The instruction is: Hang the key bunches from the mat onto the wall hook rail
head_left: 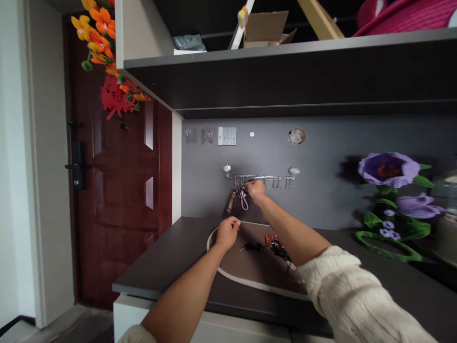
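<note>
Here, on a dark countertop [157, 267] beneath a grey wall panel [321, 143], a person's right hand [255, 189] reaches a steel hook rail [260, 176], fingers [249, 184] pinched at a bunch of keys [236, 195] hanging from its hooks. The left hand [227, 232] hovers over the rim of a white-edged brown mat [257, 271], fingers [234, 222] curled; whether they grip anything cannot be told. Keys with a red fob [272, 239] lie on the mat. A purple flower decoration [388, 169] marks the wall at right; a dark-red wooden door [121, 166] stands at left.
</note>
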`<action>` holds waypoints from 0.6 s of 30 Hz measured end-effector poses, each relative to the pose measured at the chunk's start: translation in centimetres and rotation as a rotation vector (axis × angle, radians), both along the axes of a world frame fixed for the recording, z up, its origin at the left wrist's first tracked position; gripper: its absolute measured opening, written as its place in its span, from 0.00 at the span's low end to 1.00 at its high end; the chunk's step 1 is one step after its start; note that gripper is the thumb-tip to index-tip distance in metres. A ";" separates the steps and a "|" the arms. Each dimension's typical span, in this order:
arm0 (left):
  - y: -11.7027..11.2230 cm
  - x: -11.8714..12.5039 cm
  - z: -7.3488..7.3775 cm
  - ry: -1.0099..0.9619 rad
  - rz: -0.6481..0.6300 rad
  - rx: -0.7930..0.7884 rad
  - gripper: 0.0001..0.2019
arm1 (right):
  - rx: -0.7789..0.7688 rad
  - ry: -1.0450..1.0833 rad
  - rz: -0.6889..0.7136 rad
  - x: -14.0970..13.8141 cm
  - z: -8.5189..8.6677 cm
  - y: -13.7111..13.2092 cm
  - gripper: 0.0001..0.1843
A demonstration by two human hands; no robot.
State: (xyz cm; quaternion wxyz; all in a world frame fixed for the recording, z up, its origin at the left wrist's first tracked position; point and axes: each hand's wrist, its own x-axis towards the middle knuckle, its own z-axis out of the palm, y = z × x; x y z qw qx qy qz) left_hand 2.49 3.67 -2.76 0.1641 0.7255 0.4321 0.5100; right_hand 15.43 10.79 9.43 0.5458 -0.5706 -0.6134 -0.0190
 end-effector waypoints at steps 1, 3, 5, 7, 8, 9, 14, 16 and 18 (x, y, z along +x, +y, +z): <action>0.0 0.0 0.0 0.001 0.000 -0.001 0.11 | 0.026 -0.010 0.009 0.1 -0.1 0.2 0.11; 0.0 0.0 0.0 0.002 0.004 -0.008 0.11 | 0.059 0.004 0.016 0.2 -0.4 0.5 0.11; -0.1 0.0 0.1 0.001 0.005 -0.019 0.11 | 0.034 0.055 0.000 0.3 -0.6 0.6 0.10; -0.1 0.0 0.1 -0.004 0.006 -0.022 0.11 | -0.020 0.104 -0.013 0.4 -0.8 0.4 0.10; -0.1 0.0 0.1 -0.007 0.006 -0.020 0.10 | -0.047 0.122 -0.013 0.4 -0.8 0.3 0.10; -0.1 0.0 0.1 -0.009 0.007 -0.018 0.10 | -0.070 0.134 -0.010 0.5 -0.9 0.1 0.10; 0.0 -0.1 0.0 -0.018 0.009 -0.011 0.11 | -0.125 0.121 -0.007 0.6 -1.0 -0.6 0.09; 0.0 -0.1 0.0 -0.021 0.013 -0.005 0.11 | -0.133 0.122 0.002 0.6 -1.2 -0.5 0.09; 0.0 -0.1 0.0 -0.024 0.013 -0.003 0.11 | -0.144 0.127 0.013 0.6 -1.4 -0.4 0.09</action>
